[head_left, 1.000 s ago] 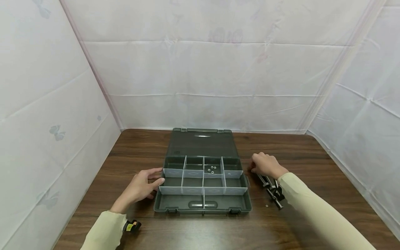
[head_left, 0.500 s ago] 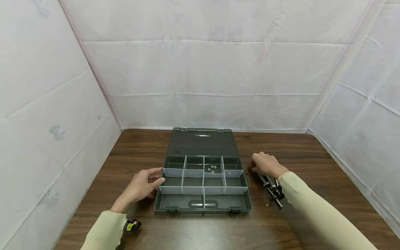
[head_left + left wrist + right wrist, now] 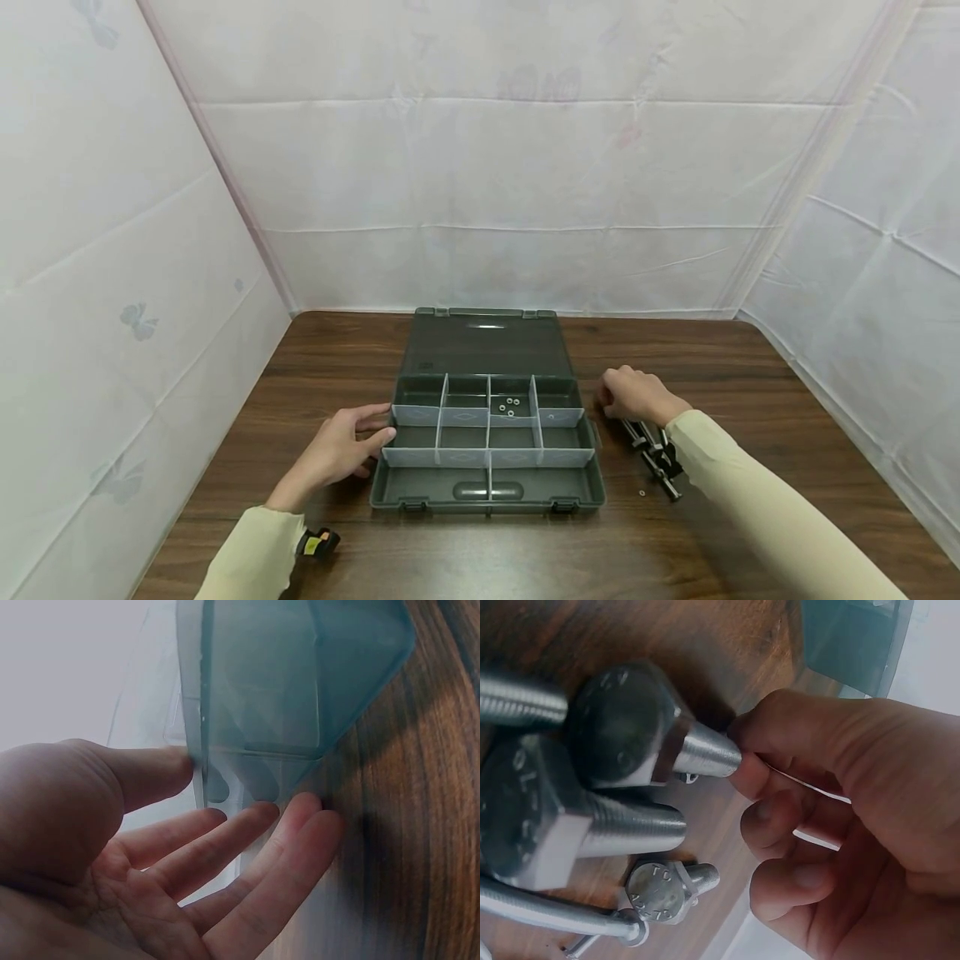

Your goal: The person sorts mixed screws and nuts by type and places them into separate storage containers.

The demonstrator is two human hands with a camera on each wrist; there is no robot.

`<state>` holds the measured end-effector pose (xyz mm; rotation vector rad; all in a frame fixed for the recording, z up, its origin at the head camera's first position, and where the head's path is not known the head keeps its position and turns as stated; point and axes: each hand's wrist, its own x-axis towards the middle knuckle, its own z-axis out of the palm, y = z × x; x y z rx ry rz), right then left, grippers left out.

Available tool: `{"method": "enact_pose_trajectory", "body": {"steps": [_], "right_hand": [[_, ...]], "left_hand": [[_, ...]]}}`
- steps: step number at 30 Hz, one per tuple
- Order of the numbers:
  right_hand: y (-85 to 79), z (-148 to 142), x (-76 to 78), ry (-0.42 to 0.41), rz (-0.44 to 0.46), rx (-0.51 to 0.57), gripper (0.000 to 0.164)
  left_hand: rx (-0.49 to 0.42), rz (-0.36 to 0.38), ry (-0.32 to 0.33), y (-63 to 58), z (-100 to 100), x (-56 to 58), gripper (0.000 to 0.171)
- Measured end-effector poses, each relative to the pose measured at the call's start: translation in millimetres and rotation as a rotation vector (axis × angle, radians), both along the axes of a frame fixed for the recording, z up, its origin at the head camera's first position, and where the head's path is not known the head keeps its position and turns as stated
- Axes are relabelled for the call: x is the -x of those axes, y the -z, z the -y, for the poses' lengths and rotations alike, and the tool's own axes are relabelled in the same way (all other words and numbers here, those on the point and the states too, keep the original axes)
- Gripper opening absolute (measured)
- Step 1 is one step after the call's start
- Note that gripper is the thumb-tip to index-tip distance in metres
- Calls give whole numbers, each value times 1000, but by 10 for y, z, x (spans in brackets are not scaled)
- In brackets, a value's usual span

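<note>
A dark grey-green organizer box (image 3: 427, 482) stands with its lid laid back, and several small nuts (image 3: 512, 402) lie in one of its rear compartments. My left hand (image 3: 337, 446) rests at its left side; in the left wrist view the thumb meets the rim and the other fingers extend loosely near the wall. To the right of the box, my right hand (image 3: 636, 395) reaches to the far end of some metal bolts (image 3: 660, 467). Its thumb and index finger come together at the shank tip of a large hex bolt (image 3: 622, 727); I cannot tell what they pinch.
One small loose nut (image 3: 642, 493) lies on the wooden table (image 3: 480, 558) beside the bolts. A smaller bolt (image 3: 660, 891) and a curved metal rod (image 3: 547, 906) show in the right wrist view. White sheeting (image 3: 480, 192) walls the table at back and sides.
</note>
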<state>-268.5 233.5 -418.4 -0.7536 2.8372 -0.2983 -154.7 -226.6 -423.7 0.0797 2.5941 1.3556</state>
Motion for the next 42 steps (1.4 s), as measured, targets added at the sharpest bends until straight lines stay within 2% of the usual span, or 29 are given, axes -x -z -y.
{"method": "enact_pose_trajectory", "body": {"steps": [11, 18, 22, 35, 42], "right_hand": [[-4, -5, -23, -81, -13, 75, 23], [-121, 46, -33, -148, -61, 179, 16], [-203, 68, -44, -172, -81, 222, 19], [-382, 167, -5, -253, -205, 275, 23], [-436, 263, -4, -268, -244, 290, 15]], "left_hand": [[3, 11, -4, 5, 16, -5, 56], [-2, 13, -10, 10, 28, 4, 56], [-2, 13, -11, 9, 31, 9, 56], [7, 5, -9, -6, 5, 35, 56], [7, 4, -11, -8, -3, 45, 55]]}}
